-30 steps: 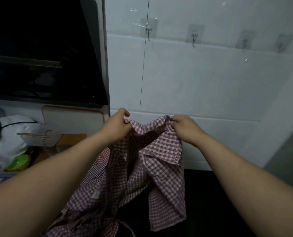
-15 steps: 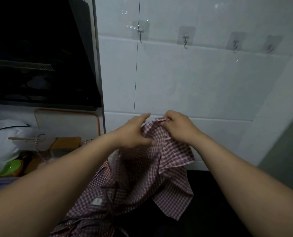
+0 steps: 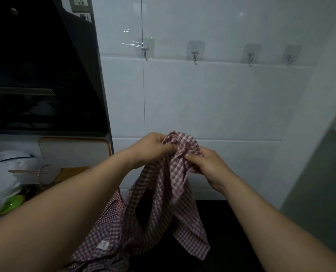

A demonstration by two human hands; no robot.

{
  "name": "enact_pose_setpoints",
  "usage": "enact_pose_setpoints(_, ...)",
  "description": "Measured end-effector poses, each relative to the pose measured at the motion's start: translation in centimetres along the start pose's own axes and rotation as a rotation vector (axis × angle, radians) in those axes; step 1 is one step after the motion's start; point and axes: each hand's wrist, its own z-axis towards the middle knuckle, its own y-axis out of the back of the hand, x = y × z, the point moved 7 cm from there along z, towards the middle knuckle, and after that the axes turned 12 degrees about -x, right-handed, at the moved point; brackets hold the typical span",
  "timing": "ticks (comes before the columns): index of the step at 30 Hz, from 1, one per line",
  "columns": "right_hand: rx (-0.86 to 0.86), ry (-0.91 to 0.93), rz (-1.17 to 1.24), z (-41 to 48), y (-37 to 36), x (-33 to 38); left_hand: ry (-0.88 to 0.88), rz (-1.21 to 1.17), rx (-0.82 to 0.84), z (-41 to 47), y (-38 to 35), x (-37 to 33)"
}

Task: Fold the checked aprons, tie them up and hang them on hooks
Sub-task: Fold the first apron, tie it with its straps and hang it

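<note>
A red-and-white checked apron (image 3: 159, 209) hangs bunched in front of me, its lower part draping down onto a dark counter (image 3: 231, 232). My left hand (image 3: 149, 148) grips the gathered top of the cloth. My right hand (image 3: 204, 163) grips the same bunch just to the right and slightly lower, the two hands almost touching. High on the white tiled wall runs a row of several clear adhesive hooks (image 3: 195, 54), all bare. More checked cloth (image 3: 96, 250) lies piled at the bottom left, under my left forearm.
A black range hood (image 3: 45, 75) fills the upper left. Below it lie a white bag (image 3: 8, 173), a green bowl (image 3: 10, 203) and a wooden board (image 3: 71, 173). A wall corner (image 3: 320, 134) juts out at the right.
My hands came together from a spread hold and gathered the apron's top edge into a bunch. The right hand dropped slightly. The camera tilted up, so the hooks sit lower in view.
</note>
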Motion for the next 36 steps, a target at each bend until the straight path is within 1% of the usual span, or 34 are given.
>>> enact_pose_setpoints(1, -0.023, 0.067, -0.075, 0.2, 0.6, 0.9, -0.045, 0.115, 0.036, -0.4, -0.4, -0.3)
enact_pose_setpoints(2, -0.019, 0.164, -0.206, 0.4, 0.9, 2.4, -0.108, 0.222, 0.058, -0.7, -0.7, -0.7)
enact_pose_setpoints(4, 0.024, 0.345, -0.476, 0.2, 1.0, 5.6, -0.195, 0.300, 0.091, -1.0, -1.8, -2.2)
enact_pose_setpoints(5, 0.011, 0.401, -0.527, 0.1, 1.1, 7.4, -0.205, 0.309, 0.112, -1.1, -2.3, -3.1)
enact_pose_setpoints(6, -0.021, 0.442, -0.529, -0.2, 1.5, 9.0, -0.211, 0.315, 0.115, -1.2, -3.0, -3.9)
enact_pose_setpoints(7, -0.065, 0.474, -0.474, -0.4, 2.0, 10.2, -0.204, 0.320, 0.093, -1.2, -3.3, -4.7)
enact_pose_setpoints(8, -0.088, 0.476, -0.355, -0.8, 2.6, 10.7, -0.194, 0.285, 0.063, -1.3, -3.7, -5.3)
enact_pose_setpoints(10, -0.061, 0.415, -0.136, -1.9, 3.3, 9.9, -0.154, 0.182, -0.018, -1.7, -3.6, -6.3)
enact_pose_setpoints(11, -0.027, 0.371, -0.098, -2.4, 3.5, 8.3, -0.133, 0.129, -0.052, -2.1, -3.5, -6.8)
enact_pose_setpoints(12, 0.006, 0.328, -0.112, -2.9, 3.5, 6.5, -0.120, 0.095, -0.076, -2.6, -3.2, -7.3)
enact_pose_setpoints(14, 0.010, 0.267, -0.248, -3.7, 3.9, 2.9, -0.070, -0.005, -0.117, -3.6, -2.4, -8.2)
enact_pose_setpoints(16, 0.014, 0.221, -0.376, -4.4, 4.3, 0.2, -0.021, -0.162, -0.175, -4.8, -1.0, -9.8)
enact_pose_setpoints(18, 0.030, 0.206, -0.524, -5.3, 4.6, -1.4, -0.022, -0.282, -0.206, -6.0, 0.5, -11.8)
enact_pose_setpoints(19, 0.011, 0.187, -0.594, -5.6, 5.0, -2.1, -0.024, -0.331, -0.220, -6.7, 1.3, -12.7)
enact_pose_setpoints(22, -0.059, 0.055, -0.678, -6.1, 6.9, -5.6, -0.008, -0.477, -0.298, -8.5, 4.4, -13.6)
enact_pose_setpoints(24, -0.066, -0.015, -0.735, -7.4, 8.1, -8.0, 0.016, -0.571, -0.410, -9.3, 6.8, -12.0)
enact_pose_setpoints(26, -0.035, -0.074, -0.684, -9.1, 8.6, -9.2, 0.058, -0.586, -0.538, -10.2, 8.0, -8.9)
enact_pose_setpoints(28, 0.049, -0.080, -0.561, -10.8, 7.4, -7.9, 0.119, -0.400, -0.591, -11.4, 7.3, -5.0)
enact_pose_setpoints(30, 0.076, 0.016, -0.474, -10.4, 6.0, -4.0, 0.193, -0.223, -0.556, -12.1, 5.4, -1.6)
enact_pose_setpoints(31, 0.063, 0.055, -0.437, -9.7, 5.6, -1.8, 0.213, -0.212, -0.537, -12.2, 4.3, -0.9)
enact_pose_setpoints(33, 0.030, 0.070, -0.360, -8.5, 5.2, 2.7, 0.162, -0.229, -0.489, -12.1, 2.3, -1.1)
enact_pose_setpoints(34, 0.048, 0.080, -0.346, -8.1, 5.1, 4.7, 0.114, -0.241, -0.417, -12.1, 1.0, -2.1)
enact_pose_setpoints(36, 0.160, 0.129, -0.388, -8.2, 4.5, 8.0, 0.014, -0.274, -0.146, -13.0, -2.1, -5.1)
